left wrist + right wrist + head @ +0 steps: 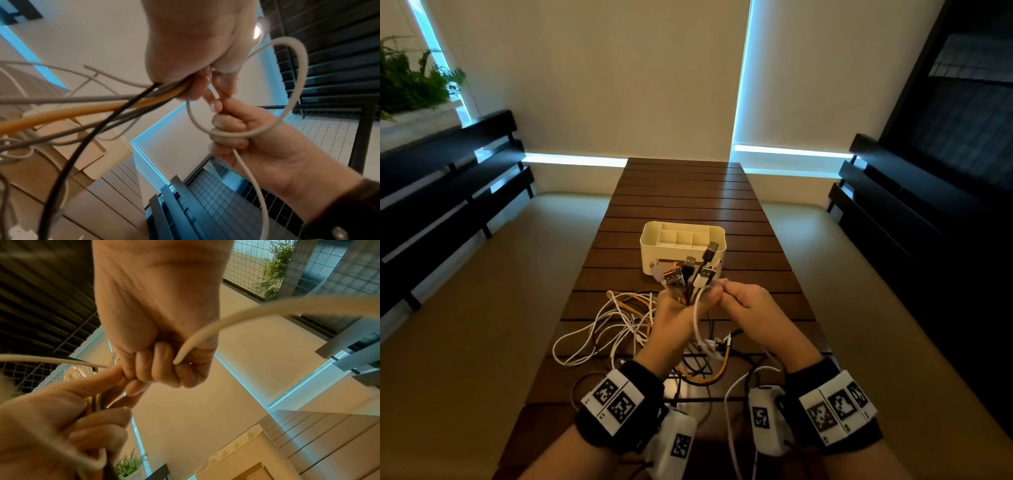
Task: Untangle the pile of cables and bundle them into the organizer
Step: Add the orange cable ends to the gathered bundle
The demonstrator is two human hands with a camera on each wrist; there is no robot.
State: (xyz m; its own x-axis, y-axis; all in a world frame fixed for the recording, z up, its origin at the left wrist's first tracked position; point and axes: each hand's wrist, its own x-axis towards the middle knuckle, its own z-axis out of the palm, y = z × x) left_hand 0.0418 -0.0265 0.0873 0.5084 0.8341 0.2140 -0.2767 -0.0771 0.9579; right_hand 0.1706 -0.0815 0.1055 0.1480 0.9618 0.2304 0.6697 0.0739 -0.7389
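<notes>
Left hand [674, 313] is clutching gathered plug ends [690, 270]; right hand [748, 308] is pinching white cable [296, 91], best drawn out slowly.

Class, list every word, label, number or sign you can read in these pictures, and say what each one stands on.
No readable words, brands or numbers.
Black-and-white square code markers, not text: left wristband, right wristband.
Tiny marks beside the markers: too small to read.
Organizer: no text seen.
</notes>
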